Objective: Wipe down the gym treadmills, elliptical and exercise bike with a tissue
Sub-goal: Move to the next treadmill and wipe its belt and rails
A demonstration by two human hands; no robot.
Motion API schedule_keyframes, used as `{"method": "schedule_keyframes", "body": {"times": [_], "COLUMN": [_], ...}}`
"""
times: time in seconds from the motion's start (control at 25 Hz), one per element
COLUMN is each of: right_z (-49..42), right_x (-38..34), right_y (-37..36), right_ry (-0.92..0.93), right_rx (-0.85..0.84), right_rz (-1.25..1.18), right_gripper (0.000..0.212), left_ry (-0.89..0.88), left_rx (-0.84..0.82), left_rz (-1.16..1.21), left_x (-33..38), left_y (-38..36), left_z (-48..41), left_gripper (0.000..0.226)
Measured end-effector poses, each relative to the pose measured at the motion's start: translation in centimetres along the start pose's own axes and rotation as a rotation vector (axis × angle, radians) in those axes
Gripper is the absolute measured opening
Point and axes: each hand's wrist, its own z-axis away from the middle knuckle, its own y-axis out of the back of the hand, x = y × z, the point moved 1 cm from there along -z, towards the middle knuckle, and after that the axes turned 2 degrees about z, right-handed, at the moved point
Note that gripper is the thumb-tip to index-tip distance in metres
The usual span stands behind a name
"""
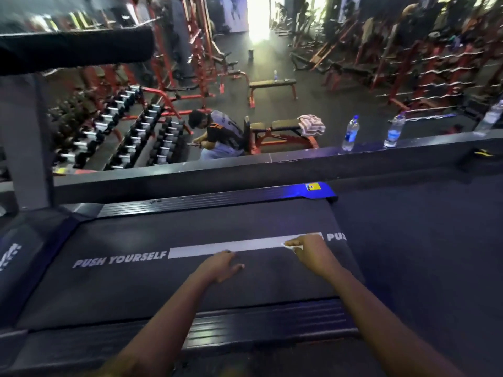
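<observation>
Head view: step is wiping the treadmill belt [163, 281]. Right hand [307, 250] curls its fingers over the bunched tissue [289, 245] and presses it on the white stripe [223, 248]. Left hand [220, 265] lies flat on the belt, holding nothing. Next, probably: sweep along the belt. Count: one treadmill, one tissue, two clear water bottles [350, 133].

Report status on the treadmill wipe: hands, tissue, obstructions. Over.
Left hand rests on treadmill belt. Right hand holds tissue on the belt's white stripe. Water bottles on far ledge, off the belt.
</observation>
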Motion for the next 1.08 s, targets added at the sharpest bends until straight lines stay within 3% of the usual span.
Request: {"method": "schedule_keyframes", "body": {"times": [0.4,0.64,0.88,1.08], "right_z": [-18.4,-30.2,-33.0,-32.4], "right_x": [-8.5,-18.7,-29.6,-36.6], "right_y": [3.2,2.9,7.5,9.5], "right_ry": [0.343,0.610,0.743,0.888], "right_rx": [-0.065,-0.335,-0.494,-0.688], "right_rz": [-0.004,0.125,0.012,0.079], "right_gripper": [0.039,0.044,0.043,0.039], "left_ry": [0.243,0.430,0.635,0.795], "left_rx": [0.223,0.223,0.284,0.299], "left_rz": [0.111,0.251,0.350,0.425], "left_x": [-4.1,-9.9,-10.4,-10.0], "left_y": [9.7,16.6,26.0,30.5], "left_z": [-6.7,-10.3,-5.8,-0.2], "left_gripper": [0.049,0.046,0.042,0.046]}}
